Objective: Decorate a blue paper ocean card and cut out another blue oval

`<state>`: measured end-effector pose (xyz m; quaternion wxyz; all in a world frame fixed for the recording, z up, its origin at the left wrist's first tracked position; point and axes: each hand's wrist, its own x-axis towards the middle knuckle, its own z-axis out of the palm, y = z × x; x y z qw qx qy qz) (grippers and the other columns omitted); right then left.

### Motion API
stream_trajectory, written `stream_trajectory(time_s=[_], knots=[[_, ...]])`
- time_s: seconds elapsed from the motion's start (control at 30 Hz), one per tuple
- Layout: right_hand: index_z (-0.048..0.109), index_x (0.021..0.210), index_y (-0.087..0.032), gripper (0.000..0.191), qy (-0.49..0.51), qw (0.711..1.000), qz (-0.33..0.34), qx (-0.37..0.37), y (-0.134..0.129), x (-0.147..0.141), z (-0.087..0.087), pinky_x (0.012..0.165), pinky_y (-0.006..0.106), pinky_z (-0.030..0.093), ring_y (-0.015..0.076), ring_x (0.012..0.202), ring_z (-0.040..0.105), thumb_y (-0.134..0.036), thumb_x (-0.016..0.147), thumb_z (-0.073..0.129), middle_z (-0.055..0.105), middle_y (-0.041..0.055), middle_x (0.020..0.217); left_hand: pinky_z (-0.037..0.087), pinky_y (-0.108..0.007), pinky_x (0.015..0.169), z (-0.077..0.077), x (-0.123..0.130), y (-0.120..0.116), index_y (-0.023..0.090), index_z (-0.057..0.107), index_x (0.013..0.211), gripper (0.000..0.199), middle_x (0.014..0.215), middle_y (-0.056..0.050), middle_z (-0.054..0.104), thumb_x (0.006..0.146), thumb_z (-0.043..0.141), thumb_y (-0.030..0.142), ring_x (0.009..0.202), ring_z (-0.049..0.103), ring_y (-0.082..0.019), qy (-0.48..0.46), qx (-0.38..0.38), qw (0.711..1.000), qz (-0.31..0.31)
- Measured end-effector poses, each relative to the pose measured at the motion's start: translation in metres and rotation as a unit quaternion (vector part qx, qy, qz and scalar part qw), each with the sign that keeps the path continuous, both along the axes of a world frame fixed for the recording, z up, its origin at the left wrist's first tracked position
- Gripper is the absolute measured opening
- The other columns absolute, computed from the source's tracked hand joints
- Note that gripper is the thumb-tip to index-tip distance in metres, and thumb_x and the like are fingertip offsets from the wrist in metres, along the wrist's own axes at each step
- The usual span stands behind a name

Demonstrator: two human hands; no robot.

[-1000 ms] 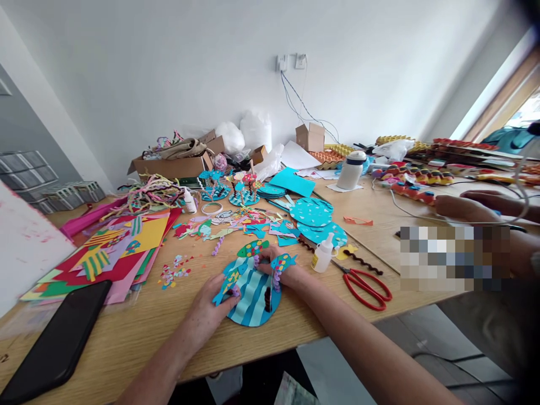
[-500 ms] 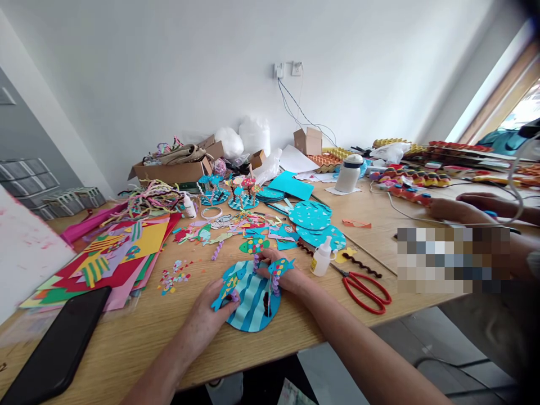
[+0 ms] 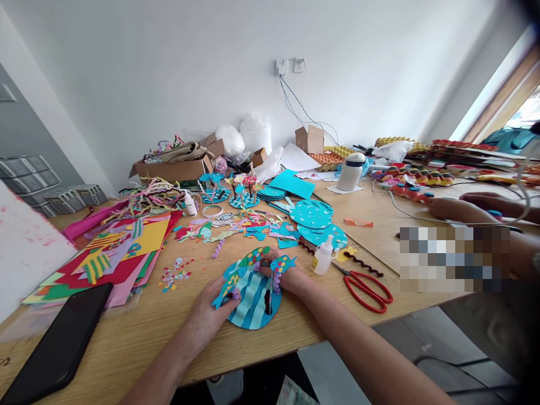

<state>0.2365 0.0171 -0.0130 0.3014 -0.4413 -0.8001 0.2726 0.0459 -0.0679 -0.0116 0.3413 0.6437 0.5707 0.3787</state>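
Note:
A round blue paper disc (image 3: 253, 315) with pale wavy stripes lies at the table's front. Paper fish stand on it on curly pipe cleaners: a blue fish (image 3: 228, 284) with yellow patches at left, a blue dotted fish (image 3: 282, 263) at right. My left hand (image 3: 206, 306) is closed at the disc's left edge, thumb beside a purple pipe cleaner (image 3: 235, 295). At the back edge, my right hand (image 3: 291, 278) closes around the area of a green dotted paper fish (image 3: 254, 257), above a purple stem; its fingertips are partly hidden. A dark brown pipe cleaner (image 3: 268, 302) stands at the disc's right.
To the right are a glue bottle (image 3: 323, 256), red-handled scissors (image 3: 369, 289) and blue discs (image 3: 311, 214). Paper scraps (image 3: 253, 225) spread behind. Coloured sheets (image 3: 126, 264) and a black phone (image 3: 63, 340) lie left. Another person's hands (image 3: 458, 209) work at far right.
The green fish has tilted and come nearer, now over the disc's back edge, with my right hand. My left hand stays at the disc. The view has shifted slightly.

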Motion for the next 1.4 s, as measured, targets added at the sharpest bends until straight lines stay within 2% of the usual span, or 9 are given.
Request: stream_trajectory(time_s=[0.1,0.17,0.4,0.7,0.9,1.03,1.27,1.4], knots=[[0.062,0.079,-0.016,0.005,-0.014,1.0,0.018,0.015,-0.001,0.0,0.002,0.072,0.03,0.047,0.0165,0.079,0.057,-0.017,0.074,0.063,0.06,0.0024,0.084,0.047,-0.03,0.07,0.002,0.001,-0.001,0.02,0.064,0.072,0.01,0.073,-0.002,0.066,0.067,0.061,0.028,0.076,0.06,-0.021,-0.001,0.006,1.0,0.006],[0.062,0.072,-0.016,0.008,-0.014,0.999,0.014,0.026,-0.001,0.0,0.004,0.073,0.029,0.045,0.0185,0.08,0.056,-0.012,0.066,0.066,0.06,0.0034,0.081,0.047,-0.03,0.071,0.002,0.001,-0.001,0.02,0.065,0.072,0.009,0.074,-0.001,0.067,0.067,0.061,0.027,0.076,0.06,-0.021,-0.002,0.01,1.0,0.011],[0.06,0.068,-0.017,0.005,-0.007,0.999,0.012,0.031,-0.001,-0.001,0.007,0.072,0.028,0.044,0.0196,0.077,0.057,-0.013,0.069,0.061,0.062,0.0063,0.081,0.048,-0.031,0.073,0.0,0.002,0.0,0.021,0.065,0.072,0.01,0.073,-0.001,0.067,0.067,0.061,0.028,0.076,0.06,-0.021,0.007,0.012,1.0,0.025],[0.056,0.061,-0.018,0.011,0.001,1.0,0.005,0.027,0.003,-0.003,-0.001,0.066,0.024,0.044,0.0171,0.072,0.056,-0.007,0.065,0.057,0.058,0.0035,0.074,0.048,-0.032,0.069,-0.001,0.001,0.0,0.018,0.063,0.073,0.013,0.073,-0.003,0.066,0.065,0.061,0.028,0.071,0.06,-0.021,0.016,0.007,1.0,0.026],[0.053,0.058,-0.018,0.014,0.012,0.999,-0.007,0.029,0.008,-0.004,-0.008,0.066,0.024,0.043,0.0162,0.073,0.054,-0.007,0.063,0.059,0.058,0.0034,0.075,0.047,-0.031,0.072,0.0,0.001,0.001,0.021,0.065,0.075,0.012,0.078,-0.002,0.068,0.065,0.062,0.027,0.077,0.061,-0.021,0.012,0.013,1.0,0.024],[0.052,0.058,-0.018,0.014,0.01,1.0,-0.003,0.028,0.009,-0.004,-0.011,0.065,0.023,0.043,0.0156,0.072,0.054,-0.005,0.061,0.058,0.057,0.0028,0.074,0.048,-0.031,0.072,0.002,0.002,0.001,0.021,0.066,0.071,0.009,0.074,-0.001,0.068,0.065,0.063,0.027,0.078,0.061,-0.022,0.013,0.019,0.999,0.024],[0.052,0.061,-0.018,0.011,0.009,1.0,-0.008,0.026,0.009,-0.004,-0.013,0.065,0.024,0.043,0.0154,0.071,0.054,-0.008,0.062,0.057,0.057,0.0025,0.074,0.048,-0.032,0.075,-0.009,-0.001,0.004,0.02,0.065,0.075,0.011,0.076,-0.002,0.067,0.066,0.062,0.025,0.079,0.061,-0.021,0.017,0.031,0.999,0.027],[0.052,0.061,-0.018,0.011,0.014,1.0,-0.011,0.019,0.011,-0.004,-0.015,0.065,0.024,0.044,0.0153,0.071,0.055,-0.01,0.063,0.059,0.058,0.0025,0.074,0.046,-0.033,0.079,-0.007,-0.002,0.002,0.02,0.066,0.078,0.013,0.081,-0.002,0.067,0.066,0.062,0.025,0.084,0.06,-0.022,0.03,0.029,0.999,0.024]])
